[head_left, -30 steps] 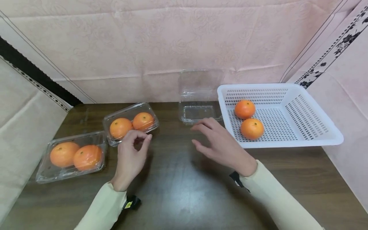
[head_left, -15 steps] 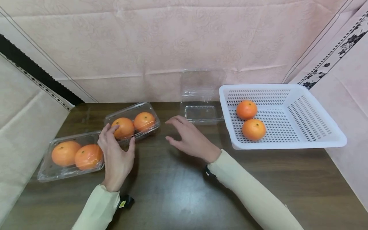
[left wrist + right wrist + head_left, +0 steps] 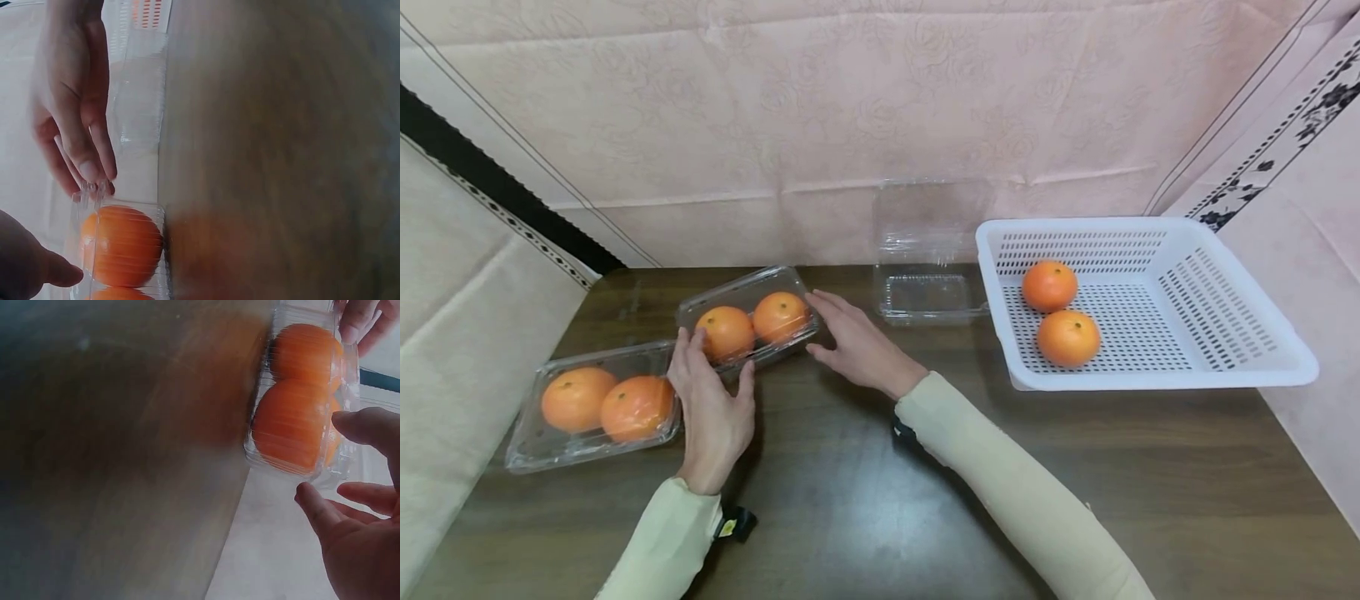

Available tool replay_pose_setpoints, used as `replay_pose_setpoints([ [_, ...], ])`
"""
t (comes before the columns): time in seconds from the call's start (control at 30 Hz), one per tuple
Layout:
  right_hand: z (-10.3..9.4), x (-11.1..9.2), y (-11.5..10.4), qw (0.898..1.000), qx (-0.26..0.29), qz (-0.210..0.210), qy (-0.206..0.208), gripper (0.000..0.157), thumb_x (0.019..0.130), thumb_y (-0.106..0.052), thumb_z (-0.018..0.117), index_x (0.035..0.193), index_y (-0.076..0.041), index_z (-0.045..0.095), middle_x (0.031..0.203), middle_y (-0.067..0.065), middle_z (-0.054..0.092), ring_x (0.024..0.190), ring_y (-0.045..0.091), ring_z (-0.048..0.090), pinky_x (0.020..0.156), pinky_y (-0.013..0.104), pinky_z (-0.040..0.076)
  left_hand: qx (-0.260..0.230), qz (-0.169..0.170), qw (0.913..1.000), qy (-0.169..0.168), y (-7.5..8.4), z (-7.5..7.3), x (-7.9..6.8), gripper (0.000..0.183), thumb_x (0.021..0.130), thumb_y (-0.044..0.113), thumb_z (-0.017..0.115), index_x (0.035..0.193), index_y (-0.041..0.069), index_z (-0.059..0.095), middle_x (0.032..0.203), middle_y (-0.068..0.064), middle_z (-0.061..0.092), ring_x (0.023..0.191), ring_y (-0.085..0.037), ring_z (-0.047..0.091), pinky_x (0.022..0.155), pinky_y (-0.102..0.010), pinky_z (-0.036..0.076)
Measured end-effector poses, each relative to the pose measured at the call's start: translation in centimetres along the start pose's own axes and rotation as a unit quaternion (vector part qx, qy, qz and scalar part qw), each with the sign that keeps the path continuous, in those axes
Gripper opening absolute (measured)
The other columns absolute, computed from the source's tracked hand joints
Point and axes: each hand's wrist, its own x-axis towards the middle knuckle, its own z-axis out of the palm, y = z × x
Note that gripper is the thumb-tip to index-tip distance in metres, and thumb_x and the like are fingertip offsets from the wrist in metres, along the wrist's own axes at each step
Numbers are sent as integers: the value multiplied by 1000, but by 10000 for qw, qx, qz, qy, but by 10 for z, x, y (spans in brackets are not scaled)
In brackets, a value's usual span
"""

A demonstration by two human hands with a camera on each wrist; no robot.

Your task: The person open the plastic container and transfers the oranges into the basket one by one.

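Note:
Two oranges [image 3: 725,333] sit inside a clear plastic clamshell box [image 3: 730,298] at the back left of the table, its lid down. My left hand [image 3: 711,417] is at the box's left end, thumb and fingers spread along the near corner. At the other end, my right hand [image 3: 861,346] has its fingers extended at the right edge; in the left wrist view its thumb [image 3: 89,170] meets the rim. The right wrist view shows the right thumb and fingers apart around a corner of the box. A firm grip by either hand is not visible.
A second closed clear box [image 3: 561,454] with two oranges stands at the left. An opened clear box [image 3: 928,296] stands against the cloth backdrop [image 3: 850,100], lid raised. At the right, a white basket [image 3: 1157,379] holds two oranges [image 3: 1068,338].
My right hand has swept left from beside the basket to the box's right end. My left hand has shifted left and opened out at its left end. The box appears in place.

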Motion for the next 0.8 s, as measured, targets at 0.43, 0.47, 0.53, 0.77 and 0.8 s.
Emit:
replay_pose_setpoints([
  [0.43, -4, -14, 3, 9993, 215, -41, 298, 58, 94, -9, 73, 147, -6, 50, 148, 11, 53, 136, 23, 54, 118, 35, 47, -107, 49, 9998, 156, 5, -2, -3, 66, 93, 4, 72, 149, 1, 36, 159, -23, 25, 140, -43, 26, 114, -64, 38],
  [0.47, -5, -16, 3, 9993, 209, -24, 316, 57, 94, -9, 73, 147, -6, 51, 147, 10, 53, 135, 23, 54, 117, 35, 48, -146, 58, 9997, 160, 6, -3, -3, 65, 92, 3, 73, 147, 1, 38, 158, -23, 27, 140, -43, 27, 113, -64, 38],
  [0.53, -7, -22, 3, 9991, 235, 27, 353, 56, 94, -7, 73, 146, -6, 51, 145, 10, 54, 132, 22, 56, 114, 35, 50, -201, 86, 9997, 145, 7, -3, -4, 66, 90, 3, 76, 145, 0, 40, 155, -23, 29, 139, -42, 28, 114, -63, 38],
  [0.77, -18, -40, 0, 9987, 303, 156, 383, 58, 92, -6, 73, 146, -5, 51, 144, 9, 53, 122, 21, 60, 104, 33, 57, -205, 242, 9995, 51, 8, -3, -4, 69, 87, 8, 81, 144, -1, 42, 151, -23, 35, 137, -42, 32, 113, -62, 36],
  [0.8, -19, -43, 0, 9988, 271, 159, 369, 58, 92, -7, 74, 146, -5, 51, 144, 9, 53, 121, 21, 60, 103, 33, 57, -184, 252, 9995, 4, 9, -3, -4, 70, 87, 8, 80, 145, -2, 41, 151, -23, 36, 137, -42, 32, 112, -62, 36],
])
